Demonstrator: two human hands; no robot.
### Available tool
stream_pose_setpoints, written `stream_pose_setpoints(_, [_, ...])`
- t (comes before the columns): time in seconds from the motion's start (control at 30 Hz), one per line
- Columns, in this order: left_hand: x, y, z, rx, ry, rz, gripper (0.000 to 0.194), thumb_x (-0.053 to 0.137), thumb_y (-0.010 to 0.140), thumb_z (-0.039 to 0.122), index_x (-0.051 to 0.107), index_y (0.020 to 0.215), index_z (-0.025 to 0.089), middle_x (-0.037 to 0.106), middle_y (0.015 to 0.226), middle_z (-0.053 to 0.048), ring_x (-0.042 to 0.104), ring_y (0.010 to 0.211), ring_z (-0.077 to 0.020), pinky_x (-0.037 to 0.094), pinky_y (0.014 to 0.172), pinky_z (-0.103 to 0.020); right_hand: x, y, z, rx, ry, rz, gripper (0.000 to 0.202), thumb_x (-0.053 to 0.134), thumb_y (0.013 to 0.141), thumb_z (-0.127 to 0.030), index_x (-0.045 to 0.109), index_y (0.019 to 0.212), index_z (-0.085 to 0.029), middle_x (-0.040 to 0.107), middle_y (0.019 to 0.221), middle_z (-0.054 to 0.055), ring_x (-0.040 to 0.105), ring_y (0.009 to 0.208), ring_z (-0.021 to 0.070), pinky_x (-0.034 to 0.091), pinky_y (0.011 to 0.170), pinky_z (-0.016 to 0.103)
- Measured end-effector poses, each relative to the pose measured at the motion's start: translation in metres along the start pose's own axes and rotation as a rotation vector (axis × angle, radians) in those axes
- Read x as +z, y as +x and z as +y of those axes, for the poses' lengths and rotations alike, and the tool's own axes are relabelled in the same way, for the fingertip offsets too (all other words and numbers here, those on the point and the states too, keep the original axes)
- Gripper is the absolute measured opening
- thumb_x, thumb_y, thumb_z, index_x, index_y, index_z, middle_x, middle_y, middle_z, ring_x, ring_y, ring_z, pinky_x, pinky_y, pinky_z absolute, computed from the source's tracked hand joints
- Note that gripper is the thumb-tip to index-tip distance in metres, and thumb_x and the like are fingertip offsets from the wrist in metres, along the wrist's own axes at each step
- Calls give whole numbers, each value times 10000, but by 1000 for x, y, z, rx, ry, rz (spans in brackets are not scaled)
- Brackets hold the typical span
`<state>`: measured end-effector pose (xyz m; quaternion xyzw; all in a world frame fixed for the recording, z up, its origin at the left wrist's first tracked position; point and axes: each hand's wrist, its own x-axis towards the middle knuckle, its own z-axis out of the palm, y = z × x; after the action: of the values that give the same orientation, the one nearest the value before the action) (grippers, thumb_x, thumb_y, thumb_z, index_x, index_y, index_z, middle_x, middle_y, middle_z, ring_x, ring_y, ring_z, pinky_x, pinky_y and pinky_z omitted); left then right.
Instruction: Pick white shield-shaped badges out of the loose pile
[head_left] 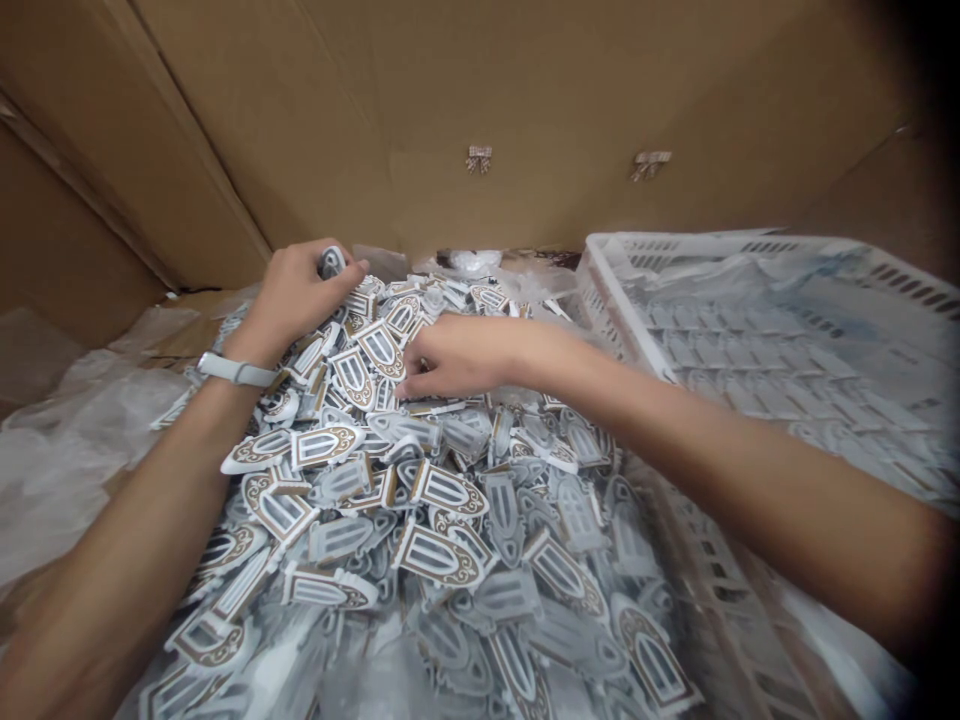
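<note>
A large heap of small arched window-shaped pieces, white with brown-gold scrollwork, fills the middle of the view. Some lie face down and show plain grey-white backs. At the heap's far left, my left hand is closed around one arched window piece, its grey side showing between thumb and fingers. My right hand reaches in from the right, low over the heap's far part. Its fingers curl down with the thumb beneath, beside a face-up piece; whatever they grip is hidden.
On the right stands a white plastic crate with rows of similar pieces and clear film inside. Crumpled plastic sheeting lies on the left. Behind the heap rises a cardboard wall with two small bows on it.
</note>
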<state>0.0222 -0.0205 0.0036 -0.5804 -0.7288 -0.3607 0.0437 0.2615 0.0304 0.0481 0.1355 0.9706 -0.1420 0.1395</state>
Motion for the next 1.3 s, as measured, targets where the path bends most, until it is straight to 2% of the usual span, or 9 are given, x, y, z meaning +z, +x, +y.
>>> stream_pose_setpoints(0.23, [0, 0, 0, 10, -7, 6, 412, 597, 928, 582, 706, 869, 189, 697, 833, -46, 628, 820, -212, 462, 812, -365, -1, 0, -1, -4, 6, -10, 380, 598, 1070, -473, 787, 1086, -143, 763, 993, 80, 590, 766, 161, 387, 710, 342])
stream_pose_setpoints(0.43, [0, 1, -2, -17, -6, -17, 420, 603, 942, 603, 710, 899, 199, 709, 880, -53, 641, 873, -234, 483, 880, -395, -2, -2, -2, 3, 4, -18, 376, 599, 1076, -468, 785, 1076, -141, 762, 992, 76, 587, 764, 158, 386, 708, 345])
stream_pose_setpoints(0.63, [1, 1, -3, 21, -9, 15, 408, 613, 937, 581, 711, 858, 192, 691, 814, -37, 622, 805, -201, 463, 806, -365, -2, -2, -3, 12, 5, -28, 369, 598, 1077, -462, 781, 1085, -142, 762, 987, 70, 577, 748, 153, 375, 695, 347])
stream_pose_setpoints(1.3, [2, 1, -3, 18, 5, 17, 369, 623, 958, 546, 710, 866, 200, 688, 810, -25, 657, 831, -204, 524, 861, -365, 2, 2, 2, -6, -3, 4, 384, 615, 1056, -491, 785, 1065, -147, 760, 971, 79, 591, 771, 163, 383, 707, 340])
